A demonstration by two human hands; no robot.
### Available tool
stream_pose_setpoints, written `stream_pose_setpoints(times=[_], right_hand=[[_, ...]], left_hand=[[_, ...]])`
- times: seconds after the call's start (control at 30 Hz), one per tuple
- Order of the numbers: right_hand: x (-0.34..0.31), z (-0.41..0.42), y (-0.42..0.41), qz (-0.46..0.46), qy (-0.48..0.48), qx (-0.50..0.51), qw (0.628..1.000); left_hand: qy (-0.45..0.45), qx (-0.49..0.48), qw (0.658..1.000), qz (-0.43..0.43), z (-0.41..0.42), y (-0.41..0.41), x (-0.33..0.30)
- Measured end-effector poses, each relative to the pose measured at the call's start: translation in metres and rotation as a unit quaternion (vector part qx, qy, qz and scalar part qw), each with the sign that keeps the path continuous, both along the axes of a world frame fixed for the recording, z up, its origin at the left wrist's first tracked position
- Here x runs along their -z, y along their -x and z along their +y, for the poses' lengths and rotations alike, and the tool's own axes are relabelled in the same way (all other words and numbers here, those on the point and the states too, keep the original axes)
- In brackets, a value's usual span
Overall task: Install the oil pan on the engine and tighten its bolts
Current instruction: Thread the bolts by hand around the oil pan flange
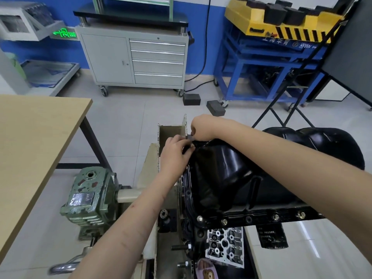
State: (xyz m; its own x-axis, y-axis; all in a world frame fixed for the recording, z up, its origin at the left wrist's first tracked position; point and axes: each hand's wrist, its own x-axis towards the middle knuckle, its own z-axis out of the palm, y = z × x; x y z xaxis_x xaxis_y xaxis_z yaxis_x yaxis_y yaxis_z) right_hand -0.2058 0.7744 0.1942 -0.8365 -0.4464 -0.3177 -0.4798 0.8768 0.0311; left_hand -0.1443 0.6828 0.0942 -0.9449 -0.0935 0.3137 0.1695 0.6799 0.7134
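Note:
The black oil pan (227, 178) sits on the engine, which is mounted on a stand. Several bolts (224, 221) stand in the pan's near flange. At the far left corner of the pan, my left hand (175, 154) pinches a small brass-coloured bolt (191, 145) against the flange. My right hand (201, 127) reaches in from the right just above it, fingers curled around a small dark object whose nature I cannot tell. Both hands nearly touch each other.
A green gearbox (90, 198) with a crank handle (64, 266) drives the stand at lower left. A wooden table (34, 141) stands to the left. A grey tool cabinet (136, 59) and a blue frame (261, 73) line the back wall. Another black pan (326, 141) lies at right.

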Motion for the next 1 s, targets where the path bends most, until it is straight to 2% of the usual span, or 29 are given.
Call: stream_pose_setpoints(times=[0.1, 0.23, 0.37, 0.47, 0.63, 0.77, 0.9, 1.0], right_hand=[[-0.007, 0.011, 0.008, -0.036, 0.003, -0.029, 0.999], [-0.013, 0.019, 0.019, -0.061, 0.008, -0.095, 0.994], [-0.001, 0.014, 0.021, -0.081, 0.031, -0.207, 0.974], [0.003, 0.01, 0.021, -0.108, 0.041, -0.267, 0.957], [0.01, 0.003, 0.024, -0.039, -0.054, -0.365, 0.929], [0.012, 0.004, 0.025, -0.052, -0.062, -0.406, 0.91], [0.009, 0.002, 0.028, -0.056, -0.041, -0.453, 0.889], [0.001, 0.003, 0.041, -0.085, 0.03, -0.408, 0.908]], left_hand=[[-0.108, -0.034, 0.993, -0.024, 0.004, 0.0, 0.003], [-0.259, -0.059, 0.961, -0.077, 0.009, -0.003, 0.004], [-0.319, -0.129, 0.934, -0.095, 0.021, -0.011, 0.006], [-0.307, -0.184, 0.929, -0.089, 0.029, -0.013, -0.002], [-0.267, -0.254, 0.923, -0.114, 0.036, -0.012, -0.008], [-0.22, -0.271, 0.929, -0.118, 0.043, -0.016, -0.007], [-0.205, -0.277, 0.932, -0.11, 0.042, -0.016, -0.004], [-0.195, -0.283, 0.933, -0.109, 0.042, -0.015, -0.001]])
